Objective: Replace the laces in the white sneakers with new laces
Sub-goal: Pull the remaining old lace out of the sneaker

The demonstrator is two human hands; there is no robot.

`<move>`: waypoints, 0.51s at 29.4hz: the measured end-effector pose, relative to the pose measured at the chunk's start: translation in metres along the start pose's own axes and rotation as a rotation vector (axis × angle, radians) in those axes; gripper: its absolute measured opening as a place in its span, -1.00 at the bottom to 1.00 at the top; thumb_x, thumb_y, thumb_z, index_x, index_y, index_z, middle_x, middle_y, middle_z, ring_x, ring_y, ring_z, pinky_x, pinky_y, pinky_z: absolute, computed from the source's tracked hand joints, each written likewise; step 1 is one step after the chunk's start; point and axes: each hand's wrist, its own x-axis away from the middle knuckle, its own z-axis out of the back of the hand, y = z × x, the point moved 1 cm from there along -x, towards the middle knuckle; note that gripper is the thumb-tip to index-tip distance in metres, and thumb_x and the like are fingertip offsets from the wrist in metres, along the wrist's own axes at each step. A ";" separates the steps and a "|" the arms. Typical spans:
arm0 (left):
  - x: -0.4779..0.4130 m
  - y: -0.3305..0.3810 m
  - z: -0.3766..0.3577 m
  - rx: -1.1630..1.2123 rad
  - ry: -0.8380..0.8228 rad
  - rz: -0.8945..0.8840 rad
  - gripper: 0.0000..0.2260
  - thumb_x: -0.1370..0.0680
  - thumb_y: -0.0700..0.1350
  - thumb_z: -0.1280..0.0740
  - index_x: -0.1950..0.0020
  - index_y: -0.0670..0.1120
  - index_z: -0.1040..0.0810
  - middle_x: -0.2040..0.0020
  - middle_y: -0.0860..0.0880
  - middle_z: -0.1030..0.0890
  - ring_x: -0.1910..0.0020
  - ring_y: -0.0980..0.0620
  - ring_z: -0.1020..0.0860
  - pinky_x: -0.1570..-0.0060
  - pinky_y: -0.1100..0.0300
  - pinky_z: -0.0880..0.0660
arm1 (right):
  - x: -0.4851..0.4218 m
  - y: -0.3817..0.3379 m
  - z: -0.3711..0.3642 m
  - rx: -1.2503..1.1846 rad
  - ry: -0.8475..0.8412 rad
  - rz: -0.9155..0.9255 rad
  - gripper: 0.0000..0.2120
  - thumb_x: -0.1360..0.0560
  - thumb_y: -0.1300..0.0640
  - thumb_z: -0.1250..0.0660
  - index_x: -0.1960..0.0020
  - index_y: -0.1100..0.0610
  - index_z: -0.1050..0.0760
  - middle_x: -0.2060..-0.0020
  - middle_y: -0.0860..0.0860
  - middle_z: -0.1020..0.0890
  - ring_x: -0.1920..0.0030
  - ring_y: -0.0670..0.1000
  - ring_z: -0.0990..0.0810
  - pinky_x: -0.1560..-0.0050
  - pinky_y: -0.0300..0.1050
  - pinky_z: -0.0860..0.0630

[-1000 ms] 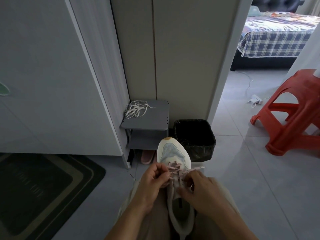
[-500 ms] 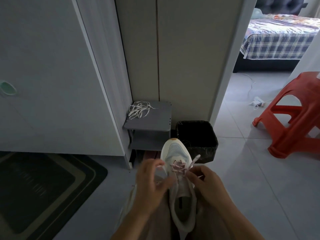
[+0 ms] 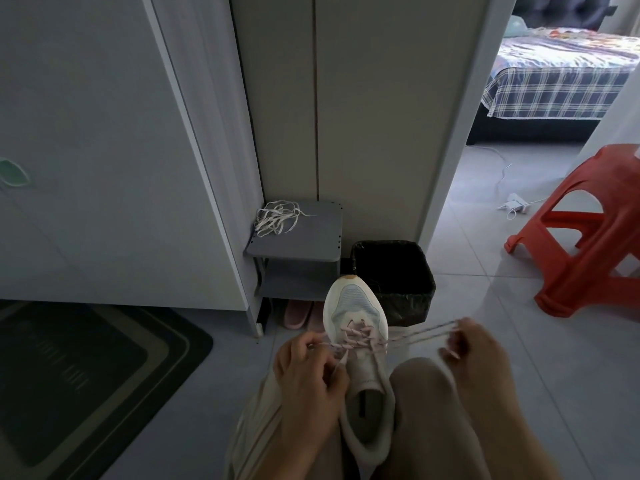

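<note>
A white sneaker (image 3: 356, 306) with a pale blue toe panel lies between my knees, toe pointing away. A pink-flecked new lace (image 3: 415, 336) is threaded through its lower eyelets. My left hand (image 3: 308, 372) pinches one lace end at the shoe's left side. Out to the right, my right hand (image 3: 472, 355) grips the other end, and the lace runs taut from the eyelets to it. A tangle of white old laces (image 3: 275, 218) lies on the small grey shelf (image 3: 304, 244).
A black-lined bin (image 3: 394, 278) stands just beyond the toe. Pink slippers (image 3: 299, 313) sit under the shelf. A red plastic stool (image 3: 588, 237) is at the right, a dark doormat (image 3: 86, 375) at the left. A charger and cable (image 3: 514, 202) lie on the tiles near the bedroom doorway.
My right hand has moved out to the right, drawing the lace taut through the eyelets. My left hand stayed by the shoe's left side.
</note>
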 end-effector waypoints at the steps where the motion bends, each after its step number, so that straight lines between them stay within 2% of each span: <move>1: 0.000 -0.001 -0.001 0.020 0.005 0.006 -0.87 -0.34 0.03 -0.24 0.35 0.08 -0.32 0.01 0.11 -0.45 -0.02 0.17 -0.31 -0.11 0.31 -0.20 | -0.006 -0.003 0.009 -0.140 0.056 -0.067 -0.72 -0.58 0.22 -0.13 0.32 0.13 -0.32 0.41 0.04 -0.32 0.42 -0.06 -0.29 0.32 -0.15 -0.32; 3: -0.001 -0.004 -0.002 0.095 0.004 0.032 -0.87 -0.34 0.03 -0.25 0.36 0.04 -0.38 0.02 0.22 -0.40 -0.04 0.25 -0.28 -0.13 0.32 -0.21 | -0.011 -0.003 0.018 -0.268 0.057 -0.188 -0.72 -0.58 0.16 -0.14 0.31 0.12 -0.32 0.44 0.02 -0.32 0.46 -0.08 -0.27 0.35 -0.18 -0.26; 4: -0.001 -0.005 -0.003 0.139 0.000 0.060 -0.88 -0.34 0.04 -0.26 0.36 0.05 -0.39 0.03 0.28 -0.38 -0.05 0.31 -0.27 -0.07 0.30 -0.26 | -0.011 0.001 0.016 -0.219 -0.001 -0.210 -0.71 -0.58 0.12 -0.15 0.30 0.13 -0.35 0.45 0.02 -0.36 0.46 -0.07 -0.29 0.34 -0.17 -0.27; 5: -0.002 -0.005 -0.003 0.181 -0.009 0.091 -0.88 -0.33 0.06 -0.26 0.36 0.06 -0.40 0.02 0.32 -0.38 -0.09 0.36 -0.25 0.00 0.30 -0.30 | -0.008 0.004 0.013 -0.103 -0.083 -0.198 -0.71 -0.58 0.09 -0.15 0.29 0.15 -0.40 0.45 0.03 -0.41 0.43 -0.06 -0.33 0.30 -0.17 -0.30; 7: -0.002 -0.006 -0.003 0.230 -0.022 0.116 -0.87 -0.32 0.10 -0.26 0.33 0.06 -0.42 -0.02 0.36 -0.37 -0.18 0.39 -0.22 0.06 0.34 -0.28 | 0.004 0.005 0.005 0.269 -0.281 -0.052 -0.76 -0.56 0.11 -0.20 0.21 0.20 -0.50 0.36 0.07 -0.52 0.33 -0.03 -0.41 0.19 -0.17 -0.34; 10: -0.002 -0.007 -0.003 0.233 -0.046 0.117 -0.81 -0.32 0.13 -0.27 0.36 0.03 -0.48 -0.04 0.37 -0.37 -0.19 0.42 -0.20 0.04 0.36 -0.26 | 0.017 0.004 -0.012 0.817 -0.532 0.133 -0.96 -0.50 0.13 -0.31 0.13 0.05 -0.51 0.25 -0.03 -0.56 0.26 -0.11 -0.48 0.26 -0.38 -0.36; 12: -0.001 -0.007 -0.003 0.220 -0.056 0.108 -0.80 -0.31 0.15 -0.27 0.36 0.03 -0.48 -0.04 0.36 -0.38 -0.19 0.42 -0.20 0.03 0.36 -0.26 | 0.023 0.009 -0.026 0.996 -0.566 0.187 -0.91 -0.49 0.08 -0.32 0.15 -0.08 -0.44 0.22 -0.14 -0.54 0.20 -0.17 -0.50 0.25 -0.42 -0.39; 15: 0.000 -0.005 -0.002 0.197 -0.050 0.093 -0.81 -0.32 0.15 -0.27 0.35 0.05 -0.45 -0.04 0.33 -0.38 -0.20 0.43 -0.19 0.02 0.35 -0.26 | 0.029 0.021 -0.037 1.051 -0.497 0.293 -0.85 -0.50 0.06 -0.30 0.20 -0.12 -0.38 0.21 -0.13 -0.54 0.17 -0.15 -0.50 0.16 -0.36 -0.42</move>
